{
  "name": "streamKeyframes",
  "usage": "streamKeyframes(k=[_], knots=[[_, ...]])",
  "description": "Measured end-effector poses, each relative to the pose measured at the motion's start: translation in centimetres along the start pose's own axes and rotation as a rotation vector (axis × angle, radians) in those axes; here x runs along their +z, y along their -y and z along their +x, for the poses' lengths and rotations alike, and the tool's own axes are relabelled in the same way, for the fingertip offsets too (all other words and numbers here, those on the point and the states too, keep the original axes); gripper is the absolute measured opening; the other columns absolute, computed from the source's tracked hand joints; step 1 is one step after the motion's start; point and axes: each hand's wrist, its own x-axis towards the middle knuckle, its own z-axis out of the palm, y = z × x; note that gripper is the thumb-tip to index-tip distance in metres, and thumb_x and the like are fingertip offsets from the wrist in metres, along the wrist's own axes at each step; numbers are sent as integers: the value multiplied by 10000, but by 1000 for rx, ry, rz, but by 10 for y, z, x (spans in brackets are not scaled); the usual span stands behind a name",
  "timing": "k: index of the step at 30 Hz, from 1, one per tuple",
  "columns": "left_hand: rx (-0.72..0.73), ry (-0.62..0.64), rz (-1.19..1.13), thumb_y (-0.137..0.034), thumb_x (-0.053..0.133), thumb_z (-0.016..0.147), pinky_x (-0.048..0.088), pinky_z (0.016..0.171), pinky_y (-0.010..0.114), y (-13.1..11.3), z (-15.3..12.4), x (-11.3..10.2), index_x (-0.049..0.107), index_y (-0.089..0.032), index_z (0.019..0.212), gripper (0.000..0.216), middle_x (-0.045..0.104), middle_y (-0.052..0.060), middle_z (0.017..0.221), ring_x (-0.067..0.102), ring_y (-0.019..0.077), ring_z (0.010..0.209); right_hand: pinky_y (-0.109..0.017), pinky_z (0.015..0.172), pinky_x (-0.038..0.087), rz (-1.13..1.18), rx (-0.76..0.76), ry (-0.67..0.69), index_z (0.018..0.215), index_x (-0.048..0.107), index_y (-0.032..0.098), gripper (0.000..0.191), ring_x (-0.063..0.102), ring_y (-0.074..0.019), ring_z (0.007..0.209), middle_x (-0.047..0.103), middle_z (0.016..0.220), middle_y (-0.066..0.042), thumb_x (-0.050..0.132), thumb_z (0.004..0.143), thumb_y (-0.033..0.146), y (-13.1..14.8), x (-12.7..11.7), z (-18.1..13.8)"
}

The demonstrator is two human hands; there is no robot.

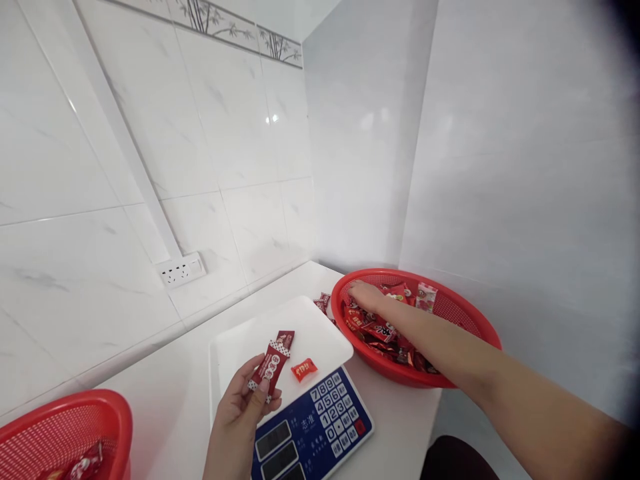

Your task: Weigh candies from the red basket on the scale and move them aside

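Observation:
My left hand [247,393] is closed around dark red wrapped candy packets [273,363] with white polka-dot ends, held above the scale's white pan [240,327]. A small bright red wrapped candy [304,370] lies on that pan, close by the packets. My right hand [365,295] reaches into the red plastic basket [483,327] on the right, at its far left side. Its fingers point down toward the candies and are mostly hidden, so what they touch does not show. Red candy packets [383,331] fill much of this basket.
The digital scale [313,427] with its blue keypad stands on a white table [155,380]. Another red basket [117,413] with some candies is at the lower left. More packets [323,303] lie behind the pan. Tiled walls with a power socket [180,269] enclose the table.

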Motion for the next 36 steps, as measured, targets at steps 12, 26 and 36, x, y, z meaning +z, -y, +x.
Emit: streamKeyframes(k=[12, 26, 36], knots=[[-33, 118, 48, -480, 703, 650, 513, 775, 314, 1, 3, -6, 568, -223, 1169, 595, 667, 32, 943, 634, 157, 728, -272, 780, 444, 362, 4, -283, 943, 576, 174, 209, 583, -146, 871, 652, 951, -60, 383, 890, 233, 34, -57, -22], [65, 161, 21, -422, 676, 695, 529, 745, 332, -5, -13, 5, 584, -209, 1096, 463, 655, 36, 907, 624, 154, 730, -208, 559, 459, 1285, -145, 539, 845, 684, 148, 244, 565, -79, 610, 643, 702, 11, 701, 648, 291, 146, -74, -108], [107, 223, -10, -429, 662, 711, 536, 709, 336, -5, -21, 15, 473, -242, 1106, 477, 628, 80, 1091, 632, 196, 847, -258, 639, 503, 1516, 25, 421, 705, 586, 153, 293, 597, -96, 650, 625, 688, 29, 761, 568, 344, 164, -68, -115]])
